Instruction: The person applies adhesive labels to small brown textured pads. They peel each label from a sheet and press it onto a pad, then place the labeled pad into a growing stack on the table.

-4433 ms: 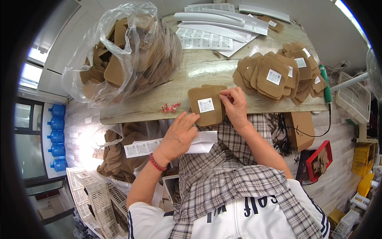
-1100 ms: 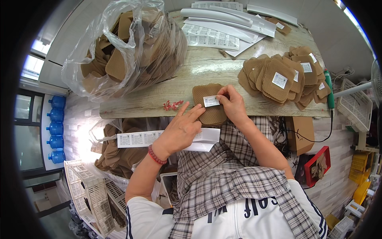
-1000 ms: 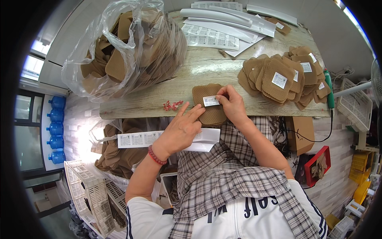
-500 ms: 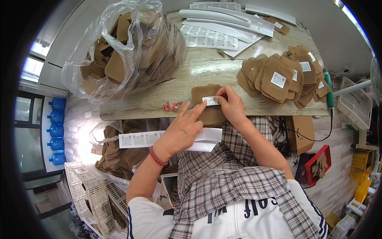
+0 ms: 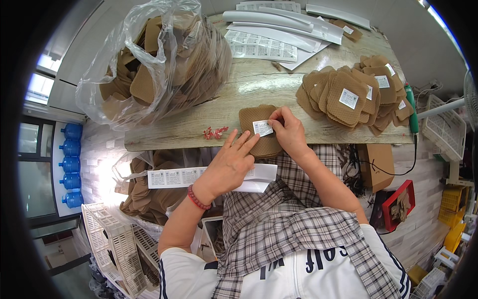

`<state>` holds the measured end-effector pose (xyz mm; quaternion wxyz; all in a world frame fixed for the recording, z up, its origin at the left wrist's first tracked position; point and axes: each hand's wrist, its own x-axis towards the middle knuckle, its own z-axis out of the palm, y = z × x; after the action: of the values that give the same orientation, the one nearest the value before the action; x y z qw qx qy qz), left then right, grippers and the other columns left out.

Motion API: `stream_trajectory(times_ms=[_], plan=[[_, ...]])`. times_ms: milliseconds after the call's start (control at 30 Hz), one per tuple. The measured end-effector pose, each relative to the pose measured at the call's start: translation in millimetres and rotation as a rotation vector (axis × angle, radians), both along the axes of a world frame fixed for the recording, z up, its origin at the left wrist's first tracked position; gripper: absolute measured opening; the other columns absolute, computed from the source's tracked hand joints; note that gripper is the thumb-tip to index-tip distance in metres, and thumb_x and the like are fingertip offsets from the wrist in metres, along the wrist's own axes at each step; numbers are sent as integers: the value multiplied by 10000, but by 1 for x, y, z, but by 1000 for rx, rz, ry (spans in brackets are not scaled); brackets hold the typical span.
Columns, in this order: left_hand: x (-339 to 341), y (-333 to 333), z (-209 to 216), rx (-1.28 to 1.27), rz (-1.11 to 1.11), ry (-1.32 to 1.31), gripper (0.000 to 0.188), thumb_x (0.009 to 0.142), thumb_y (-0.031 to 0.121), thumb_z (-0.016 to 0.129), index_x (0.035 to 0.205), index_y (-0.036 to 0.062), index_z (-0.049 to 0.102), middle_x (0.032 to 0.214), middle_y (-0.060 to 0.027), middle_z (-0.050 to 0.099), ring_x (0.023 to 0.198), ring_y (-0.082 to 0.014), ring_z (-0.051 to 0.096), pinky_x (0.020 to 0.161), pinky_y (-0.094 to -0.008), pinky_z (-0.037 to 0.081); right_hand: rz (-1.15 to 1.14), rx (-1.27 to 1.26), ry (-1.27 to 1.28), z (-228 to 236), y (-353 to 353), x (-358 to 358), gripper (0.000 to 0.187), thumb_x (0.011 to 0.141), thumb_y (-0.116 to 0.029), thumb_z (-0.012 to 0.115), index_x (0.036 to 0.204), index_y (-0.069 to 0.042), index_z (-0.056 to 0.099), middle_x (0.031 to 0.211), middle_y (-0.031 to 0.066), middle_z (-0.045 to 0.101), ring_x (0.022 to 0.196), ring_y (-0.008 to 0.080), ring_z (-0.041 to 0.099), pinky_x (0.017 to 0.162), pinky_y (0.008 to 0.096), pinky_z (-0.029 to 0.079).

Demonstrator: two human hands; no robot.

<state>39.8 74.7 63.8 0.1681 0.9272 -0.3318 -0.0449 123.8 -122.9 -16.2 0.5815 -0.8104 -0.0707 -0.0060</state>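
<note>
A small stack of brown textured pads [image 5: 265, 145] with rounded corners lies at the table's front edge. On the top pad sits a white printed label [image 5: 262, 128]. My right hand [image 5: 289, 130] pinches the label's right edge between thumb and forefinger. From the left, my left hand [image 5: 230, 164] reaches in, forefinger stretched out and touching the label's lower left corner. A strip of labels [image 5: 174, 178] on white backing passes beneath the left palm, apparently held there; the gripping fingers are hidden.
A clear plastic bag [image 5: 209, 65] full of brown pads stands at the left. Labelled pads [image 5: 347, 99] are piled at the right, near a green-handled corded tool [image 5: 412, 109]. Label sheets [image 5: 264, 46] lie at the back. Red-and-white scraps [image 5: 215, 133] lie left of the stack.
The label now lies flatter, with more of its printed face showing. My left fingertips have slid down from its upper left to its lower left corner. The right hand has barely moved.
</note>
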Motion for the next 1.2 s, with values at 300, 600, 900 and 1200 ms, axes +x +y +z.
stream_trajectory(times_ms=[300, 600, 900, 1200], plan=[[-6, -4, -4, 49, 15, -31, 135, 868, 112, 641, 812, -10, 657, 1496, -210, 483, 1437, -383, 383, 1217, -601, 180, -8, -206, -239, 5, 4, -7, 152, 881, -92, 689, 996, -67, 592, 894, 99, 651, 839, 347, 667, 699, 443, 529], [-6, -8, -2, 84, 24, -34, 157, 894, 133, 624, 822, -2, 663, 1519, -212, 458, 1446, -383, 371, 1220, -598, 171, -157, -163, -396, -8, 1, -4, 200, 891, -16, 630, 1075, -69, 573, 1085, 131, 555, 877, 370, 637, 718, 435, 550], [-8, -8, -7, 76, 41, -55, 146, 880, 139, 656, 820, 6, 661, 1511, -206, 465, 1450, -387, 358, 1219, -594, 181, 78, -290, -657, 13, 0, -9, 241, 840, -70, 743, 1073, -134, 745, 979, 73, 614, 885, 261, 585, 773, 383, 489], [-13, -9, -12, 51, 62, -96, 131, 875, 133, 682, 824, 18, 646, 1524, -205, 442, 1449, -386, 349, 1213, -594, 196, -155, -213, -175, 0, 2, 6, 230, 881, -128, 730, 1109, -104, 724, 1014, 97, 598, 919, 270, 612, 771, 389, 510]])
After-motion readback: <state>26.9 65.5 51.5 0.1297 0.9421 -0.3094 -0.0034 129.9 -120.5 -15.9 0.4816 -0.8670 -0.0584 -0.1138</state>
